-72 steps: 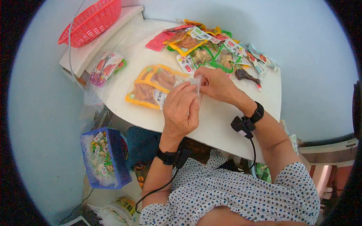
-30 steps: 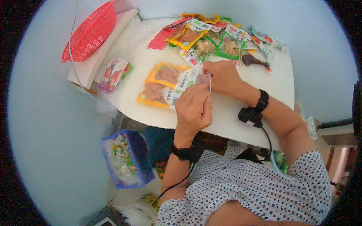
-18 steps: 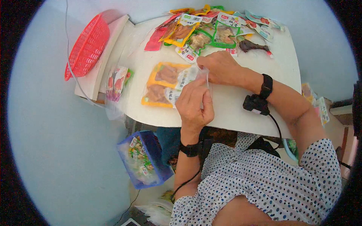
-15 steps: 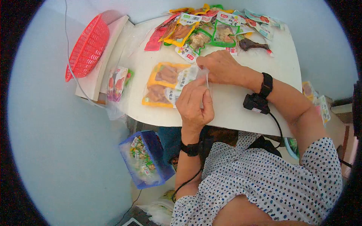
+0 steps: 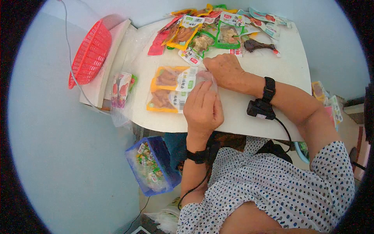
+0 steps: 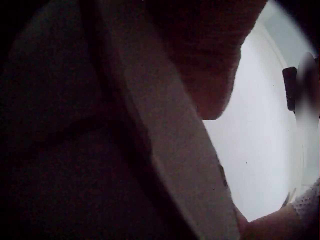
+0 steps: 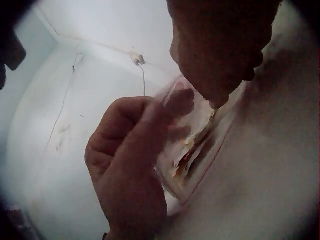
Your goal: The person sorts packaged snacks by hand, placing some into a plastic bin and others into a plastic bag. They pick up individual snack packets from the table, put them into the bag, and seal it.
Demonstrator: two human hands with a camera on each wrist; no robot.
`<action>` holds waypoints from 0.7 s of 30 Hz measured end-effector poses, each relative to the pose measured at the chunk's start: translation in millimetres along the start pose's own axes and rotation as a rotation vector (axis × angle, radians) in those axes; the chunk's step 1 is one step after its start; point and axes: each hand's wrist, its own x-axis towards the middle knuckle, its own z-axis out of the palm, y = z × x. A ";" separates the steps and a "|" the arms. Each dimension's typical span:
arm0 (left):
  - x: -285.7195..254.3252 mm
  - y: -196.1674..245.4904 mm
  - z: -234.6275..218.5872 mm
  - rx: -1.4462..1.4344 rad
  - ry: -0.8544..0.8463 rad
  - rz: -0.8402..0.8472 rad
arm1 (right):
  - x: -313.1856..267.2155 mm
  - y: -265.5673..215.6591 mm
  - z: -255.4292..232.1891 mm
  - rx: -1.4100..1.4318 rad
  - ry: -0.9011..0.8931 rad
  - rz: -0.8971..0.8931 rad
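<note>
Near the white table's (image 5: 249, 113) front edge, with bare tabletop to their right, the left hand (image 5: 202, 109) and right hand (image 5: 224, 70) pinched a clear bag's (image 5: 206, 78) mouth, apparently holding two yellow-bordered snack packets (image 5: 169, 87)

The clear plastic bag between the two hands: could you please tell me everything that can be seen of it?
The clear plastic bag is thin, see-through film lying flat on the white table. Inside lie yellow-edged snack packets with brownish contents and white barcode labels. Its open end faces the person, where the left hand and the right hand each pinch the film at the mouth. In the right wrist view the film looks glossy and creased.
</note>
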 end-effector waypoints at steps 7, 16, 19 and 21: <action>-10.1 20.6 -9.5 0.400 -0.026 -0.236 | -2.9 -4.0 2.5 0.073 0.119 -0.005; 1.8 20.3 -12.2 0.581 -0.123 -0.456 | -2.3 -11.0 -5.6 0.119 0.105 -0.009; -6.8 8.3 -14.7 0.589 -0.107 -0.396 | -2.9 -15.9 -10.8 0.102 0.084 -0.016; -8.4 7.6 -14.7 0.578 -0.111 -0.407 | -4.1 -16.8 -12.9 0.111 0.069 -0.035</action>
